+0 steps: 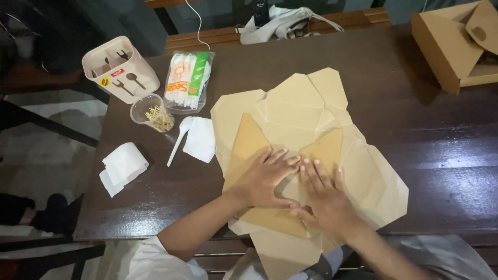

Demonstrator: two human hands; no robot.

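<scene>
Dark wood fills most of the frame: a desk (pixel 441 155) with a glossy brown top, and beyond its far edge a wooden bench with a pale bag (pixel 282 23) lying on it.

At the centre of the frame lies a flat, unfolded box blank (pixel 295 111) of tan cardboard, with many flaps spread out; its lower edge hangs over the near edge of the desk. Both hands press down on it. The left hand (pixel 264 179) lies flat, palm down, fingers (pixel 277 155) stretched and a little spread, pointing to the upper right. The right hand (pixel 324 199) lies just beside it, also flat, fingers (pixel 311 173) straight and pointing up. The fingertips of the two hands almost meet over a crease. Neither hand grips anything; they only rest open on the cardboard.

To the left of the blank lie a white spoon (pixel 176 145) and a napkin (pixel 199 137), touching each other. Further left is a folded tissue (pixel 122 166). In the upper left of the frame stand a clear cup (pixel 150 111) with toothpicks, a pack of white cutlery (pixel 188 80) and a beige cutlery holder (pixel 119 67). In the upper right corner sits an assembled box (pixel 451 46) of the same cardboard, with its lid open.
</scene>
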